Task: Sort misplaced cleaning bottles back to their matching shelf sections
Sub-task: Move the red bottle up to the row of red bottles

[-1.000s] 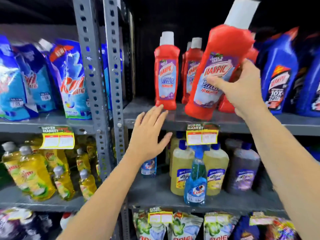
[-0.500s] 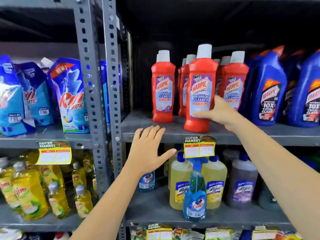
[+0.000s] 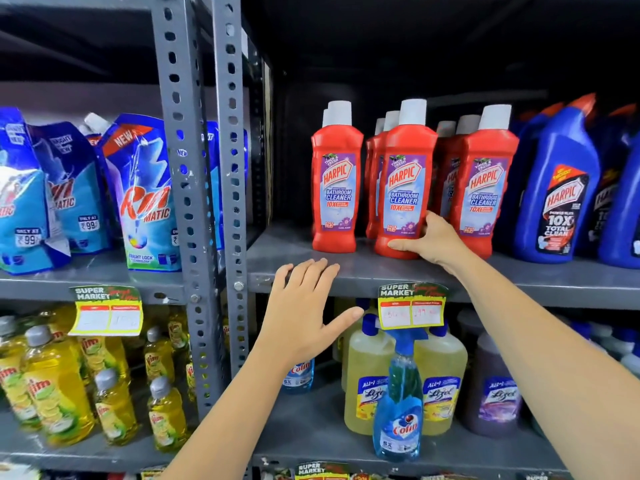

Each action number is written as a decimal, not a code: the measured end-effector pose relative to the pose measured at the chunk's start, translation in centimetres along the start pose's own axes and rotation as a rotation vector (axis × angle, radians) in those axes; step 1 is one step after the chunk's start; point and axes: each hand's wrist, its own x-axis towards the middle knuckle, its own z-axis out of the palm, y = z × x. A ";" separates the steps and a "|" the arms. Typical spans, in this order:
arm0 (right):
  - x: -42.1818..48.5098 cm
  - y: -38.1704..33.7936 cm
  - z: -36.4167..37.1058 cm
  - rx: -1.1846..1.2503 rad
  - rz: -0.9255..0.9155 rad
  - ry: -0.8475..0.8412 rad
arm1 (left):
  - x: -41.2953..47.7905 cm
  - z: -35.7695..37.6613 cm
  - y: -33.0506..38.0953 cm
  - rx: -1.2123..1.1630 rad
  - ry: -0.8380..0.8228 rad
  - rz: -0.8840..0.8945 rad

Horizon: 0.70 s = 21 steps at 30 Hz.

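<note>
Since a moment ago my right hand (image 3: 434, 239) has slid lower on the red Harpic bottle (image 3: 407, 188), which stands upright on the shelf (image 3: 346, 271). My fingers curl loosely around its base, thumb in front. Another red bottle (image 3: 336, 181) stands left of my fingers, with bare shelf between. My left hand (image 3: 304, 313) hovers spread and empty at the shelf's front edge.

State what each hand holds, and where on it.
Right hand grips the red Harpic bottle low on its body, near the base. Left hand is open, holding nothing.
</note>
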 end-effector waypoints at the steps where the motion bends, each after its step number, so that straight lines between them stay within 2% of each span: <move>1: 0.5 0.1 0.1 0.002 0.005 0.000 | 0.0 0.0 0.0 -0.002 0.000 -0.001; 16: 2.8 1.2 0.1 0.148 0.036 -0.178 | 0.0 0.3 0.3 0.008 0.007 -0.025; 21: 2.8 1.5 0.3 0.179 0.025 -0.183 | 0.0 0.2 0.3 0.009 -0.004 -0.035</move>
